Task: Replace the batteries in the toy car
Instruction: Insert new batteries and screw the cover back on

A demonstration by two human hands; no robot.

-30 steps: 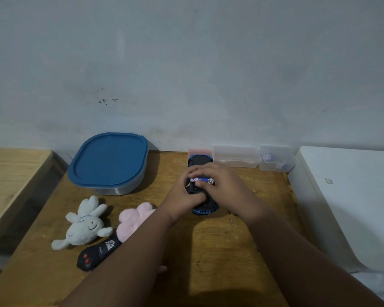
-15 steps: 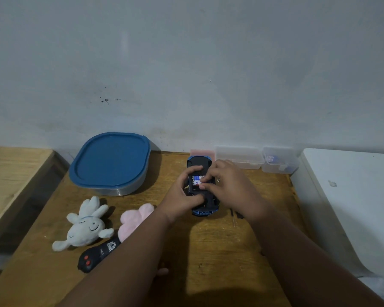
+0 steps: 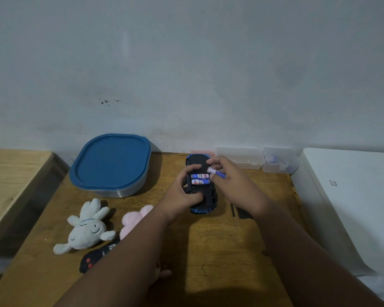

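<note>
The right hand (image 3: 228,180) pinches one blue battery (image 3: 216,172) between thumb and fingers, held just above the open battery bay of the upturned toy car (image 3: 201,191). The left hand (image 3: 182,193) grips the car's left side, pressing it on the tabletop (image 3: 220,251), with two seated batteries (image 3: 200,179) lying side by side between the hands. Left of the left hand lie a white plush toy (image 3: 87,229) and a black remote (image 3: 95,258).

Left hand (image 3: 182,191): forearm enters from lower left, palm down, fingers curled in a clamping grip, thumb low, index finger raised forward. Right hand (image 3: 228,180): forearm enters from lower right, wrist bent inward, thumb and fingertips (image 3: 211,161) pinched together. Both forearms bare, converging mid-frame; hands just beside each other.
</note>
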